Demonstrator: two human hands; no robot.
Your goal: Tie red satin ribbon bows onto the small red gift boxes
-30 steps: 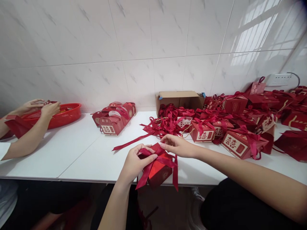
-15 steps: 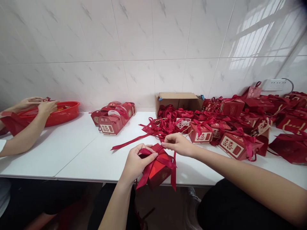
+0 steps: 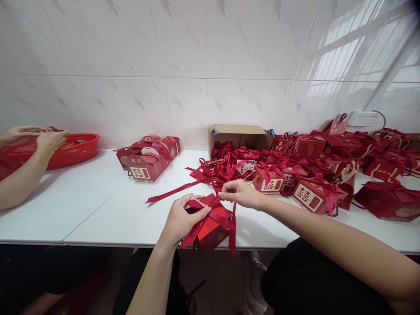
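White bench is stretching beyond left fingers pinching the bow on a red box; right fingers are pinching its ribbon, uneven tugging possibly loosening everything.

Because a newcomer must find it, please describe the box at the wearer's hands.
On the white table, find the ribbon pile. At the near edge sits a red box; unlike its neighbours, it has the wearer's left hand and right hand at its ribbon.
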